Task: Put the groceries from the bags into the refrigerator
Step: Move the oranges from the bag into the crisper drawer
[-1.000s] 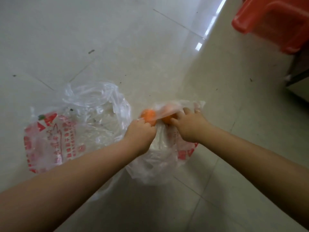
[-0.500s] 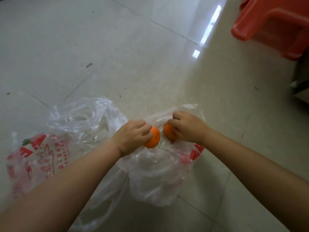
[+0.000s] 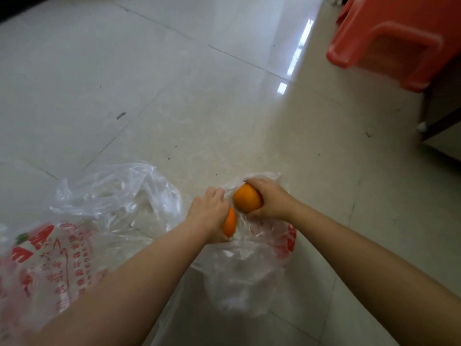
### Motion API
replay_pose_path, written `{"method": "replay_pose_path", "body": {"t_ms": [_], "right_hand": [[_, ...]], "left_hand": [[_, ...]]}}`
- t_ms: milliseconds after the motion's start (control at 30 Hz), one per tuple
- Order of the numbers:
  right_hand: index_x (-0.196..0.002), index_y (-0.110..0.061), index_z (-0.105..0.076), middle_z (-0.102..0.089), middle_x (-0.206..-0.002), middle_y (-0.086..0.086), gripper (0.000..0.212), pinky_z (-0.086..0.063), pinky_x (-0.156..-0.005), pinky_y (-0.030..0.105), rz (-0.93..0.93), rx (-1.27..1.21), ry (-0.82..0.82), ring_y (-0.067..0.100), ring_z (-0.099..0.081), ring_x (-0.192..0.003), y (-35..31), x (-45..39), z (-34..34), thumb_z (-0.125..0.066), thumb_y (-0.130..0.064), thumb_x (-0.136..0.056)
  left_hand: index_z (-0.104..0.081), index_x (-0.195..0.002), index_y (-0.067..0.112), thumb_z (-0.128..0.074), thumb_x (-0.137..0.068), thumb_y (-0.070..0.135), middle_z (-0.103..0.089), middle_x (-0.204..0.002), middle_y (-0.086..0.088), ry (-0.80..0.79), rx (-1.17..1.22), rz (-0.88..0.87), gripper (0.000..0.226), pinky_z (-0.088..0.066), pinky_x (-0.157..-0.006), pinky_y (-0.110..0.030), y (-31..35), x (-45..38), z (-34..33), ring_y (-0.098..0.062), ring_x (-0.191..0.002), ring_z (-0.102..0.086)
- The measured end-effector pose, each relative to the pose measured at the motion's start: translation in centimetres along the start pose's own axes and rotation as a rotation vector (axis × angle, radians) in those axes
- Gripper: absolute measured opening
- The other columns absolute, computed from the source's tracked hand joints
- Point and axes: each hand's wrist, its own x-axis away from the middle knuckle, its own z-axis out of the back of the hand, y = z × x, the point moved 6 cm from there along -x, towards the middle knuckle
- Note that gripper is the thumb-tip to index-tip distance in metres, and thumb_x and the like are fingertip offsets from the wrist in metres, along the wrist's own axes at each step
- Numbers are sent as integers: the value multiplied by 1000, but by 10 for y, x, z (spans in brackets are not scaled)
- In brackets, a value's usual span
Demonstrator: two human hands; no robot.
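Both bare forearms came in from the bottom edge, and the frame cut them off above the elbows. Under the left forearm lay a big clear bag (image 3: 74, 245) with red print on it. The arm hid part of it and the left edge cut it off. The red writing was too blurry to read, and what was inside could not be made out.

The left hand (image 3: 208, 213) was turned with its back up. Its fingers curled down around an orange (image 3: 230, 223). Only a thin slice of that orange showed past the hand, so most of it was hidden.

Just beside it, the right hand (image 3: 270, 201) reached in from the right side. Its fingers wrapped over the top of a second orange (image 3: 246, 198), with the thumb under it. This orange showed much more. The two oranges looked very close together, maybe touching.

Both hands were at the mouth of a smaller clear bag (image 3: 247, 275) that sat crumpled on the floor (image 3: 199, 96). The floor was pale and shiny, with thin tile lines.

Far off at the top right stood a red plastic stool (image 3: 399, 43), cut off by the edge.
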Motion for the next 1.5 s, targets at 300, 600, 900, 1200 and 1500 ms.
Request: {"method": "replay_pose_path", "body": {"t_ms": [300,600,900,1200,1500], "right_hand": [[-126,-17,-46,-51,-128,6,70,-39,-84,15,10,-162,76,18,-50,-112,-1,52,6,-80,-21,-65],[-99,-39,-45,-45,-105,-19,56,-54,-67,9,-22,-848,47,6,-53,-92,-6,123,26,-66,-12,-54],[-105,-29,-35,-46,-103,3,57,-45,-66,23,-148,-497,134,19,-51,-87,-13,131,53,-76,-21,-66],[-95,-37,-50,-39,-109,-2,51,-59,-56,23,-267,-1380,167,21,-52,-90,-99,266,180,-61,5,-67],[-93,-36,-45,-40,-97,-16,55,-56,-52,20,-379,-1059,577,11,-53,-81,-190,489,477,-71,7,-70]], "left_hand": [[-49,-117,12,-74,-70,34,-53,-117,-8,130,422,92,57,-39,-77,-24,-22,29,6,-23,-104,-54],[-50,-113,8,-75,-68,29,-56,-116,-11,64,359,125,56,-42,-77,-28,-15,55,-3,-28,-101,-56],[-42,-137,13,-81,-68,17,-47,-135,-10,292,629,69,79,-35,-89,-21,20,81,63,-23,-122,-46],[-41,-134,15,-80,-69,16,-45,-133,-6,245,705,-6,76,-33,-82,-21,79,179,253,-7,-102,-34],[-43,-125,22,-80,-68,30,-45,-102,9,209,537,-334,68,-44,-77,-26,209,299,583,-14,-90,-50]]}}
